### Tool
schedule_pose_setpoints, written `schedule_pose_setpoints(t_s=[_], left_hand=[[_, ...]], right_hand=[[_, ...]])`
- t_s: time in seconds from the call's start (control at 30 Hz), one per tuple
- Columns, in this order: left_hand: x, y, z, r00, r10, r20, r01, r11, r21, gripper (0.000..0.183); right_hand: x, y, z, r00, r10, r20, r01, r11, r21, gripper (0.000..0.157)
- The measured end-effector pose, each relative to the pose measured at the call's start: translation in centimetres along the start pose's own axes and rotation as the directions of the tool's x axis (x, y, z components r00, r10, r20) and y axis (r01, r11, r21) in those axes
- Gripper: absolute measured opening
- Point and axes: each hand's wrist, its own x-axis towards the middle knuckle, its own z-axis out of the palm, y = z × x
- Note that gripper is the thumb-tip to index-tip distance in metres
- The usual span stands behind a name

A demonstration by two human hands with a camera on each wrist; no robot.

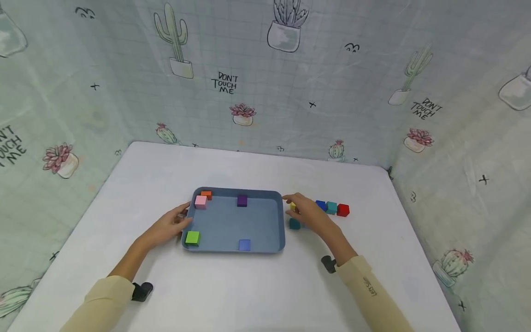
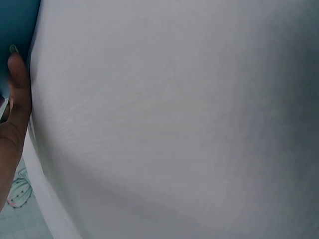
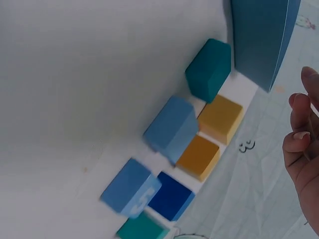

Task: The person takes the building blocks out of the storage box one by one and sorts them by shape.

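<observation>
A blue-grey tray (image 1: 261,221) lies on the table. In it are an orange block (image 1: 206,195), a pink block (image 1: 201,202), a purple block (image 1: 242,200), a green block (image 1: 192,238) and a light blue block (image 1: 244,245). My left hand (image 1: 169,224) grips the tray's left edge, its thumb (image 2: 18,69) at the rim. Beside the tray's right edge, my right hand (image 1: 309,212) is raised over loose blocks, thumb and forefinger apart, holding nothing. Close to it are a dark teal block (image 1: 295,223) and a yellow block (image 3: 222,118), partly hidden in the head view.
Right of my right hand stand a blue block (image 1: 321,205), a teal block (image 1: 331,207) and a red block (image 1: 343,210). The right wrist view also shows an amber block (image 3: 198,157) and a light blue block (image 3: 172,124). Behind the white table (image 1: 232,290) hangs a cactus-print cloth (image 1: 257,69).
</observation>
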Motion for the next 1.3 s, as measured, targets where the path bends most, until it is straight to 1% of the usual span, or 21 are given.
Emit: schedule_pose_setpoints(t_s=[0.1,0.33,0.57,0.7,0.9,1.0,1.23,1.3], left_hand=[[0.0,0.0,0.0,1.000,0.000,0.011,0.000,1.000,0.001,0.064],[0.0,0.0,0.0,1.000,-0.003,0.004,0.003,1.000,0.026,0.064],[0.1,-0.3,0.0,1.000,0.009,0.006,-0.009,1.000,0.022,0.064],[0.1,-0.5,0.0,1.000,0.005,0.005,-0.005,1.000,0.020,0.064],[0.0,-0.5,0.0,1.000,0.003,0.000,-0.002,1.000,0.030,0.064],[0.0,-0.4,0.0,1.000,-0.002,0.003,0.002,1.000,0.030,0.064],[0.0,-0.2,-0.2,1.000,-0.004,-0.003,0.004,1.000,0.024,0.064],[-0.1,-0.1,-0.2,1.000,-0.005,-0.002,0.005,1.000,0.025,0.064]], right_hand=[[0.5,-0.5,0.5,1.000,-0.022,-0.001,0.022,1.000,0.014,0.045],[1.8,-1.7,0.9,0.998,-0.067,0.017,0.067,0.998,-0.003,0.044],[3.4,-3.2,1.0,0.996,-0.050,0.075,0.048,0.999,0.016,0.043],[4.0,-4.1,1.2,0.995,-0.052,0.080,0.049,0.998,0.036,0.044],[4.5,-4.8,1.4,0.994,-0.088,0.066,0.085,0.995,0.043,0.043],[4.8,-5.0,1.4,0.994,-0.097,0.053,0.096,0.995,0.028,0.043],[6.1,-6.1,0.5,0.993,-0.114,0.032,0.116,0.990,-0.074,0.043],[6.5,-6.4,0.2,0.993,-0.111,0.030,0.113,0.990,-0.088,0.042]])
